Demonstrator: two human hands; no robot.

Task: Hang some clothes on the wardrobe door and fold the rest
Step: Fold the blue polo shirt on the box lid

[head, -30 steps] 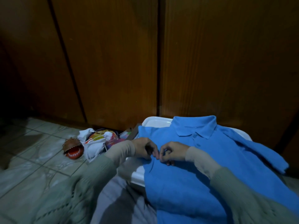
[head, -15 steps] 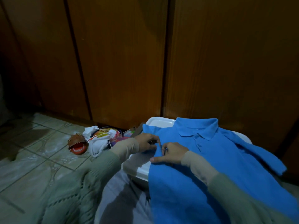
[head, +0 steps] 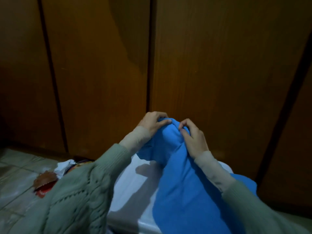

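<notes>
Above the white tub (head: 135, 186), both hands' fingers (head: 162, 123) pinch the bunched blue shirt (head: 179, 179).

Both hands lift a bunched blue polo shirt (head: 179, 179) before the wooden wardrobe doors (head: 219, 65). The left hand (head: 152, 122) and right hand (head: 194, 139) each pinch its raised top. Its lower part drapes over a white plastic tub (head: 133, 183). On the tiled floor (head: 15, 168) lies a red toy (head: 44, 182).
</notes>
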